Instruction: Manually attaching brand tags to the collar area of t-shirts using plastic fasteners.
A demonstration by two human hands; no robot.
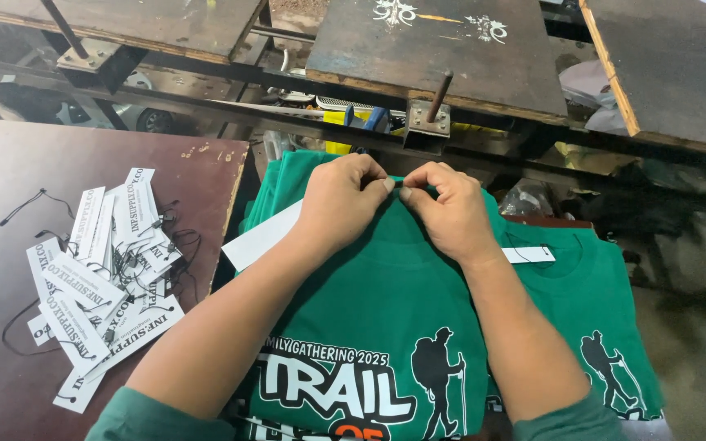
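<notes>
A green T-shirt with a white hiker print lies flat in front of me on a stack of green shirts. My left hand and my right hand meet at its collar, fingertips pinched together on the fabric. A white paper tag pokes out under my left wrist. Whether a string is between my fingers is too small to tell. A second green shirt with a white tag at its neck lies to the right.
A pile of white hang tags with black strings is spread on the dark brown board at left. Wooden printing platens on a metal frame stand behind the shirts.
</notes>
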